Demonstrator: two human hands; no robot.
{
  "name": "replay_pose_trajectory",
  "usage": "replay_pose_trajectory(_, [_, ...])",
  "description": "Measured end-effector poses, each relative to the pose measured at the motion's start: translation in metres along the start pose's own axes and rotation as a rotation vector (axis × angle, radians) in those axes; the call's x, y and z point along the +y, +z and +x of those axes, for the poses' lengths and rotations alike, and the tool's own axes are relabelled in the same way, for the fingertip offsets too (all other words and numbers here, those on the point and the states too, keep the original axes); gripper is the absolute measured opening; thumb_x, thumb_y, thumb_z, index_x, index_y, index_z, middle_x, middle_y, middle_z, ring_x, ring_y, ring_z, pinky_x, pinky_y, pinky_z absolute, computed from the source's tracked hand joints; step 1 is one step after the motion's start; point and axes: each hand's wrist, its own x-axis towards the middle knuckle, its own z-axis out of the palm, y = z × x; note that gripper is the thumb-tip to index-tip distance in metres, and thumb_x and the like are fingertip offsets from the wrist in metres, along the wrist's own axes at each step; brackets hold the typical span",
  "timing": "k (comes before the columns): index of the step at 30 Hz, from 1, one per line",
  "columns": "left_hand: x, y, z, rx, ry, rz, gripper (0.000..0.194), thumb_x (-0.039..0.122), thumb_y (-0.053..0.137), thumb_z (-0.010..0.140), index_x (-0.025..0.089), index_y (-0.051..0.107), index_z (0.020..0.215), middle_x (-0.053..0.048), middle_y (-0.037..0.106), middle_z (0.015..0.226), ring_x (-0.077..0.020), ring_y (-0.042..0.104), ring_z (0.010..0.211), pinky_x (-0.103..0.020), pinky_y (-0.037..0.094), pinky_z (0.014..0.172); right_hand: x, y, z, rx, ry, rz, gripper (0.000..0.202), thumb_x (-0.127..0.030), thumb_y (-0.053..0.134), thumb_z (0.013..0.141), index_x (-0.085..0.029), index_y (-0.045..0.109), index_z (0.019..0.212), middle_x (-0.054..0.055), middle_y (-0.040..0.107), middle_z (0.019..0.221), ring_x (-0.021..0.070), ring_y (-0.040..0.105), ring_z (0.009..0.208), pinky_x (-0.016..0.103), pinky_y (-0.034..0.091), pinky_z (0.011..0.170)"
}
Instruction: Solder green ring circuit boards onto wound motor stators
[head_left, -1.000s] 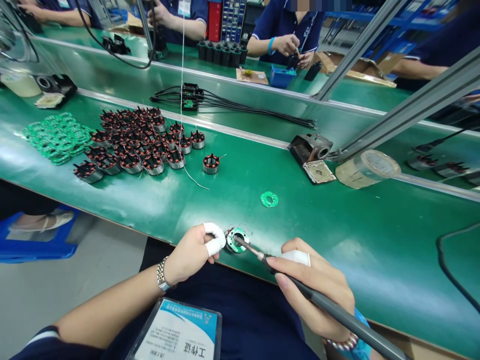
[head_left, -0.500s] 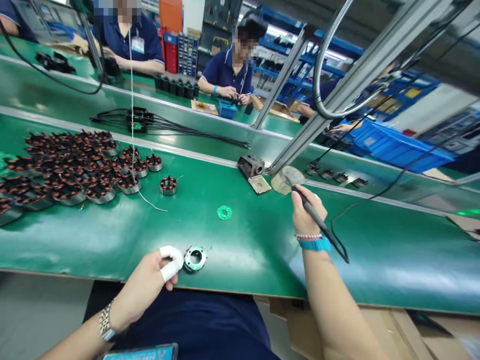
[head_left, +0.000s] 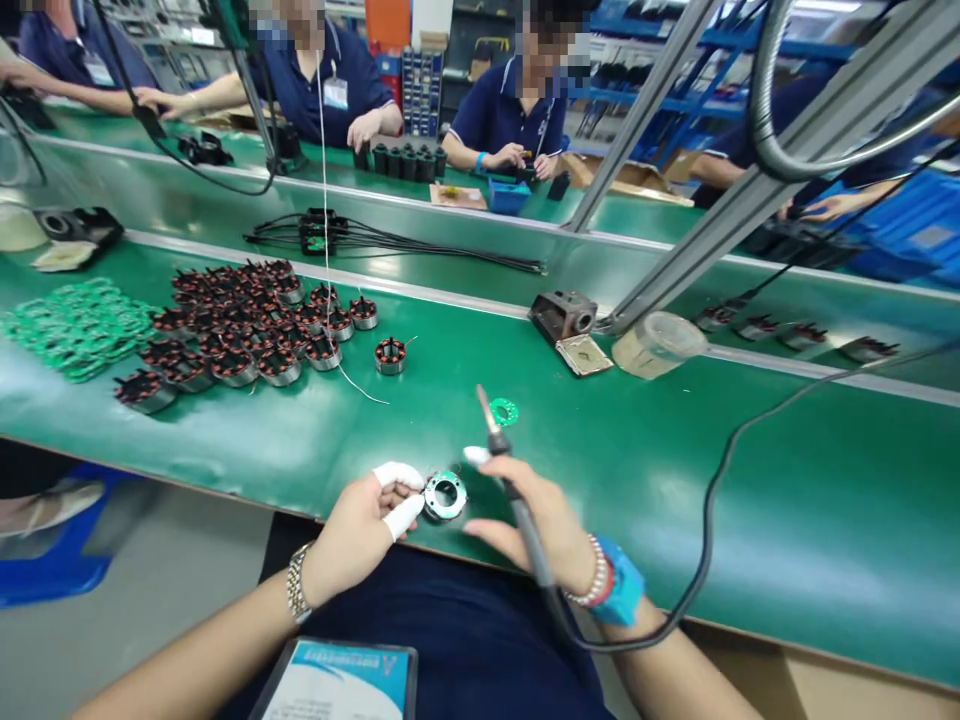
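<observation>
My left hand (head_left: 367,520), with white finger cots, pinches a round motor stator (head_left: 444,495) topped by a green ring board, resting at the near edge of the green bench (head_left: 675,470). My right hand (head_left: 544,520) grips a soldering iron (head_left: 504,470), its tip pointing up and away just right of the stator. A loose green ring board (head_left: 504,411) lies a little beyond the iron's tip. A single stator (head_left: 390,355) with a trailing wire sits apart from the pile.
Several copper-wound stators (head_left: 240,325) are heaped at the left, beside a pile of green ring boards (head_left: 71,325). An iron stand with sponge (head_left: 566,325) and a tape roll (head_left: 656,345) sit by the metal frame. Black cables (head_left: 390,240) lie behind. Other people work across the line.
My right hand has come back from the tape roll near the stand to the stator, carrying the iron. My left hand kept hold of the stator. The view swung left.
</observation>
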Motion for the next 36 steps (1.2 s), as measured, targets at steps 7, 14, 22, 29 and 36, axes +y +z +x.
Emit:
replay_pose_trajectory(7, [-0.003, -0.006, 0.007, -0.080, 0.050, -0.098, 0.015, 0.022, 0.059, 0.072, 0.015, 0.049, 0.081, 0.003, 0.056, 0.061, -0.0105, 0.058, 0.053, -0.023, 0.050, 0.053, -0.003, 0.041, 0.000, -0.053, -0.012, 0.080, 0.035, -0.025, 0.057, 0.079, -0.020, 0.042, 0.110, 0.008, 0.060, 0.097, 0.0182, 0.061, 0.083, 0.029, 0.052, 0.072])
replay_pose_trajectory(14, [-0.013, -0.021, 0.000, 0.058, 0.766, 0.831, 0.016, 0.023, 0.049, 0.083, 0.016, 0.057, 0.095, -0.007, 0.065, 0.085, -0.0173, 0.061, 0.075, -0.030, 0.052, 0.068, -0.002, 0.040, 0.001, -0.058, -0.022, 0.095, 0.037, -0.023, 0.058, 0.078, -0.020, 0.041, 0.110, 0.008, 0.060, 0.096, 0.0185, 0.060, 0.083, 0.030, 0.052, 0.073])
replay_pose_trajectory(22, [-0.018, -0.018, -0.001, 0.218, 1.030, 1.119, 0.020, 0.012, 0.040, 0.084, 0.012, 0.060, 0.084, -0.009, 0.065, 0.079, -0.0175, 0.059, 0.067, -0.029, 0.049, 0.059, -0.007, 0.042, 0.002, -0.031, -0.013, 0.070, 0.034, -0.022, 0.056, 0.078, -0.020, 0.042, 0.109, 0.008, 0.060, 0.098, 0.0185, 0.060, 0.084, 0.029, 0.052, 0.074])
replay_pose_trajectory(29, [-0.022, -0.001, 0.007, 0.327, 0.721, 0.948, 0.018, 0.018, 0.046, 0.079, 0.015, 0.058, 0.066, -0.004, 0.060, 0.062, -0.0143, 0.056, 0.055, -0.026, 0.048, 0.053, -0.019, 0.053, -0.003, 0.119, 0.089, -0.049, 0.027, -0.024, 0.052, 0.081, -0.021, 0.045, 0.107, 0.008, 0.060, 0.090, 0.0208, 0.060, 0.078, 0.033, 0.053, 0.068])
replay_pose_trajectory(36, [-0.041, 0.008, -0.010, 0.331, 0.848, 0.907, 0.038, 0.008, 0.039, 0.081, 0.012, 0.050, 0.117, -0.013, 0.062, 0.109, -0.0221, 0.058, 0.103, -0.034, 0.049, 0.089, -0.021, 0.059, -0.004, 0.152, 0.111, -0.081, 0.027, -0.024, 0.051, 0.082, -0.022, 0.046, 0.108, 0.008, 0.060, 0.090, 0.0214, 0.061, 0.077, 0.034, 0.053, 0.067])
